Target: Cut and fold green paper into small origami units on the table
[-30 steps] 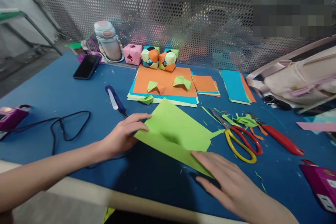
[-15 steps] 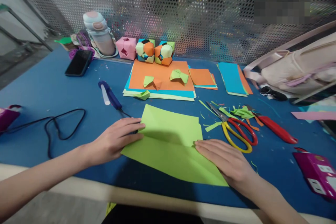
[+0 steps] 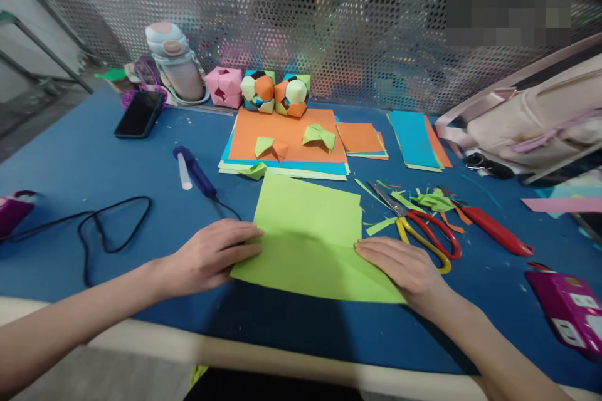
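Observation:
A sheet of lime-green paper (image 3: 308, 219) with a crease across its middle is held between my two hands. My left hand (image 3: 211, 257) grips its left edge at the crease, the thumb hidden from view. At the right edge my right hand (image 3: 407, 266) holds the paper, fingers together on top. The half nearest me is tilted up off the table; the far half points toward a stack of coloured paper (image 3: 282, 168). On that stack lie small folded green pieces (image 3: 320, 136), one of them with orange. Scissors (image 3: 418, 222) with red and yellow handles lie beyond my right hand.
A blue glue gun (image 3: 197, 175) with its cord rests at left, near a phone (image 3: 140, 114) and a bottle (image 3: 179, 69). Folded paper cubes (image 3: 258, 91) line the back. Paper scraps (image 3: 435, 200), a red-handled cutter (image 3: 498, 232) and a bag (image 3: 531, 119) are at right.
The near half of the green sheet has come up and its front edge has moved away from me. The far edge has shifted slightly farther. Both hands still hold the sides.

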The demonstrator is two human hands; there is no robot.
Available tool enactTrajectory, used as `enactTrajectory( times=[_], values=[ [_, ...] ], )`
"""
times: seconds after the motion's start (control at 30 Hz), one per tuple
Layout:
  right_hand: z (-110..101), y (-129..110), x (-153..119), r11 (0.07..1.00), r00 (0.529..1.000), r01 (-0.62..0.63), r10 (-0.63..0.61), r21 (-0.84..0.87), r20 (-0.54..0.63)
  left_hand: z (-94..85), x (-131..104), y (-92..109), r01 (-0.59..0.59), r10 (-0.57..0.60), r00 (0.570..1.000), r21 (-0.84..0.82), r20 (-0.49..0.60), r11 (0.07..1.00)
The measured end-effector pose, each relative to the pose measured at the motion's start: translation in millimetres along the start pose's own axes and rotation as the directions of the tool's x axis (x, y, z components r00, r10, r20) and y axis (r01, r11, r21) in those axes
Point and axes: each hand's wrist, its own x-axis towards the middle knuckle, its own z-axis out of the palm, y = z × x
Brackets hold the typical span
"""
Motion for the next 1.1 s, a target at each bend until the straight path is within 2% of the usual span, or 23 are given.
enactTrajectory(
  times=[0.07,0.27,0.43,0.57,0.67,0.73,0.77,0.83,0.9,0.97,1.1],
  values=[
    [-2,-1,3,1.000,1.000,-0.018,0.018,0.016,0.012,-5.3,5,5,0.003,-0.002,1.000,-0.076,0.008,0.997],
    [-6,-6,4,0.998,0.993,-0.063,0.065,-0.019,0.097,-12.1,14,12,0.139,-0.134,0.990,-0.246,0.035,0.959],
    [-6,-6,-2,0.996,0.985,-0.059,0.070,-0.073,0.159,-10.5,11,11,0.126,-0.105,0.989,-0.213,0.103,0.969],
    [-4,-7,-3,0.995,0.988,-0.085,0.090,-0.044,0.125,-9.4,7,9,0.112,-0.091,0.990,-0.206,0.110,0.972],
    [-4,-10,0,0.986,0.986,-0.155,0.151,0.065,0.070,-7.1,10,8,0.236,-0.224,0.972,-0.281,0.074,0.930],
    [-3,-14,3,0.957,0.969,-0.246,0.241,0.152,0.052,-5.5,16,9,0.390,-0.388,0.918,-0.346,0.077,0.854],
    [-3,-16,5,0.930,0.949,-0.316,0.311,0.188,0.053,-4.9,20,10,0.480,-0.481,0.872,-0.369,0.095,0.796],
    [-1,-18,10,0.851,0.880,-0.471,0.472,0.233,0.057,-4.0,29,12,0.649,-0.652,0.744,-0.391,0.147,0.653],
    [1,-19,15,0.762,0.795,-0.600,0.603,0.245,0.068,-3.3,37,14,0.746,-0.751,0.632,-0.408,0.189,0.525],
    [2,-18,18,0.694,0.729,-0.676,0.679,0.247,0.087,-2.4,44,14,0.767,-0.782,0.588,-0.450,0.209,0.457],
    [3,-11,21,0.602,0.649,-0.750,0.750,0.272,0.128,0.4,50,10,0.769,-0.811,0.541,-0.522,0.223,0.369]
  ],
)
